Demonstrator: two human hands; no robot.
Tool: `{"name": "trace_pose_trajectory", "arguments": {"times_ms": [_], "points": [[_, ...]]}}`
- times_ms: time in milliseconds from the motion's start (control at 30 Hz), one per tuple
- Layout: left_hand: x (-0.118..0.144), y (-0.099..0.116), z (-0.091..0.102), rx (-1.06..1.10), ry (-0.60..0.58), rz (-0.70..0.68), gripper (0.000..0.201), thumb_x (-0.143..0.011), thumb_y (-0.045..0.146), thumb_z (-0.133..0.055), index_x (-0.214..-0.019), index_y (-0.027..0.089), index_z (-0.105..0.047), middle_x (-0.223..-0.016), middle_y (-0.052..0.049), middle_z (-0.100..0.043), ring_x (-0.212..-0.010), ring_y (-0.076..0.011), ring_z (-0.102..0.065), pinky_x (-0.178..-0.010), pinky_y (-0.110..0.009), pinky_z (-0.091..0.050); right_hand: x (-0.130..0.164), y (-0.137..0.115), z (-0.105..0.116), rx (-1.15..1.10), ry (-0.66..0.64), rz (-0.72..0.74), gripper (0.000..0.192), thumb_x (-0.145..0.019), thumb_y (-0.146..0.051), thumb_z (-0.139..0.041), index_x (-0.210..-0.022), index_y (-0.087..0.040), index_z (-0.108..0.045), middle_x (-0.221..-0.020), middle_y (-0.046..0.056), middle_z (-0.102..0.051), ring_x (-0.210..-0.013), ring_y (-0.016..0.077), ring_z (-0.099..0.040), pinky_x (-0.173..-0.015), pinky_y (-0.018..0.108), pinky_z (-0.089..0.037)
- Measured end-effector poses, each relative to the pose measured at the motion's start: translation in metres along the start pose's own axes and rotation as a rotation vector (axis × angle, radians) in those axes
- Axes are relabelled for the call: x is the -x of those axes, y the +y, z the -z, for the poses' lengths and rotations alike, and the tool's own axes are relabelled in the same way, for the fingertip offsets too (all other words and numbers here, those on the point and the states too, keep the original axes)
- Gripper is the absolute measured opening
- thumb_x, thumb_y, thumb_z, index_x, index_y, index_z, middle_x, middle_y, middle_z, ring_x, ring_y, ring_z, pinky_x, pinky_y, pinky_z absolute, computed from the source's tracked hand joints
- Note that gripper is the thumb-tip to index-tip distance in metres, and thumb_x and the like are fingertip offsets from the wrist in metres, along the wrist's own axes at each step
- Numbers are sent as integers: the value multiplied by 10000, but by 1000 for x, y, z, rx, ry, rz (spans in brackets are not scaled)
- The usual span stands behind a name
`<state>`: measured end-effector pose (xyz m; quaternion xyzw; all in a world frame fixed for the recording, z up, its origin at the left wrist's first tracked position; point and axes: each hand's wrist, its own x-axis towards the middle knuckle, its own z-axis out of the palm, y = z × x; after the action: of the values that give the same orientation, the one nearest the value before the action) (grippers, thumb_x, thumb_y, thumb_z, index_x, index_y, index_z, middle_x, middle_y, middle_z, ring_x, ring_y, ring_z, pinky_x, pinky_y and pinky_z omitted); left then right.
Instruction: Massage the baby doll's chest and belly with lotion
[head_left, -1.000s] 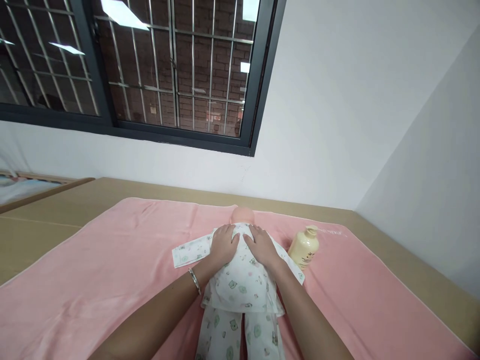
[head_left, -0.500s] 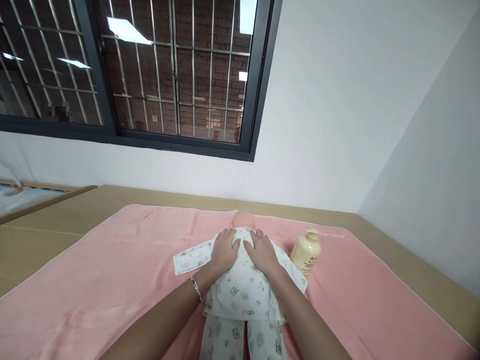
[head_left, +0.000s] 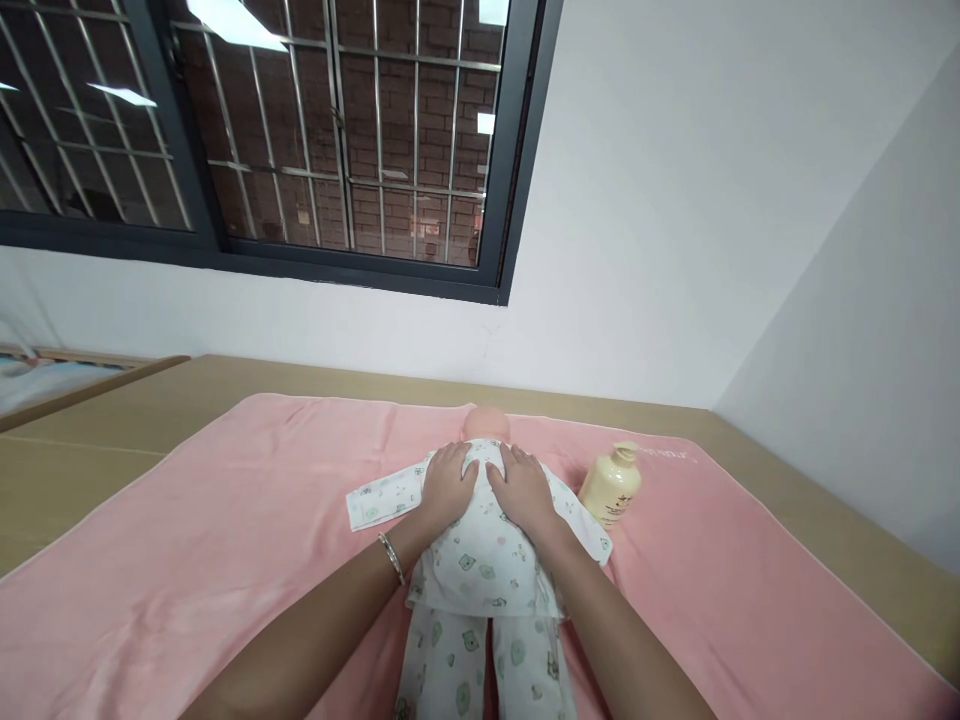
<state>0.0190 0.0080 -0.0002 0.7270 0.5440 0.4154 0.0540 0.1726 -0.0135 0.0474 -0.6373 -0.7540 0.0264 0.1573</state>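
Observation:
A baby doll (head_left: 480, 560) in white printed pajamas lies stretched out on a pink towel (head_left: 247, 540), its bald head (head_left: 486, 422) pointing away from me. My left hand (head_left: 448, 485) rests flat on the left side of its upper body, fingers extended, a silver bangle on the wrist. On the right side of the upper body lies my right hand (head_left: 523, 488), also flat with fingers extended. The two thumbs are close together but apart. One sleeve (head_left: 385, 498) reaches out to the left. A cream pump bottle (head_left: 611, 485) stands beside the right sleeve.
The towel covers a tan table (head_left: 187, 385) set against a white wall (head_left: 622, 200). A dark-framed window (head_left: 499, 285) with metal bars is above. At the far left, part of a wood-edged surface (head_left: 75, 385) shows.
The view has tilted down slightly, so the window and the doll sit a little higher in the picture. Both hands stay on the doll's upper body with almost no visible shift.

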Motion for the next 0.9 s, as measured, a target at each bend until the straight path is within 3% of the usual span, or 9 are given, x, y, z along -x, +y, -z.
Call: {"name": "trace_pose_trajectory", "arguments": {"times_ms": [333,467,600,733,900], "points": [[-1,0,0,-26,17,-38,368,-959,311,-387,-1232,172,-591,-1226,-103,-663,-1182,-260,-571,-1050,-462,-426,-2,5,0,-13,-4,32,611,-988,-451,-296,-1471,-89,-394,-1501,194,-415,-1412,279,-347,-1158,414,-178],[-2,1,3,-58,0,-175,357,-971,262,-366,-1247,193,-582,-1234,-85,-660,-1168,-243,-577,-1027,-451,-452,-4,12,8,-58,-74,141,585,-998,-447,-273,-1482,-132,-365,-1522,137,-404,-1419,244,-329,-1158,438,-180],[0,5,3,-102,41,-332,340,-956,176,-370,-1196,200,-611,-1202,-86,-671,-1117,-221,-605,-1020,-431,-467,2,4,14,27,-44,149,571,-1005,-408,-245,-1462,-100,-394,-1468,176,-465,-1372,274,-397,-1133,446,-210],[3,7,1,-135,60,-227,313,-948,187,-383,-1133,183,-636,-1161,-102,-681,-1096,-231,-615,-1004,-426,-475,8,-8,16,139,-27,89,562,-997,-366,-251,-1417,-54,-455,-1340,229,-572,-1271,298,-509,-1082,419,-279],[-1,4,2,-109,-4,-86,373,-964,305,-386,-1249,168,-584,-1238,-113,-653,-1190,-262,-569,-1042,-449,-441,1,1,15,50,-95,50,597,-983,-435,-303,-1454,-86,-419,-1454,199,-477,-1383,289,-393,-1123,418,-243]]}}
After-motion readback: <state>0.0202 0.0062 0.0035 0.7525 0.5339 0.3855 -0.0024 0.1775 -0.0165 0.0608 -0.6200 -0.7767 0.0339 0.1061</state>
